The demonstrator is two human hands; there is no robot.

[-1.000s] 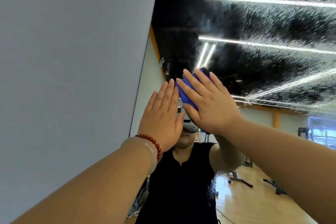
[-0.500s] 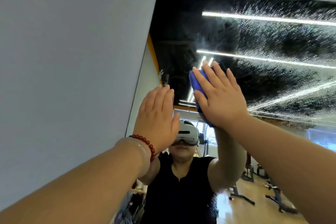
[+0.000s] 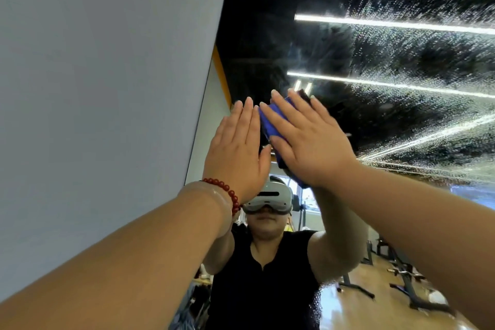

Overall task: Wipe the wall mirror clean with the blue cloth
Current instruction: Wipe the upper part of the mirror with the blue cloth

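Note:
The wall mirror (image 3: 401,67) fills the upper right, its right part speckled with water droplets, its left part near the corner smoother. My right hand (image 3: 308,139) lies flat with straight fingers, pressing the folded blue cloth (image 3: 269,123) against the glass. Only the cloth's left edge shows past my fingers. My left hand (image 3: 235,150), with a red bead bracelet at the wrist, rests flat on the mirror right beside the cloth, fingers straight and together.
A plain grey wall (image 3: 107,88) borders the mirror on the left and above; the mirror's left edge (image 3: 206,94) runs close to my left hand. The glass reflects a person in a headset, ceiling lights and gym equipment on a wooden floor.
The view has tilted up, showing the mirror's top edge. My right hand has slid the cloth slightly left, back next to my left hand, which also sits a little higher.

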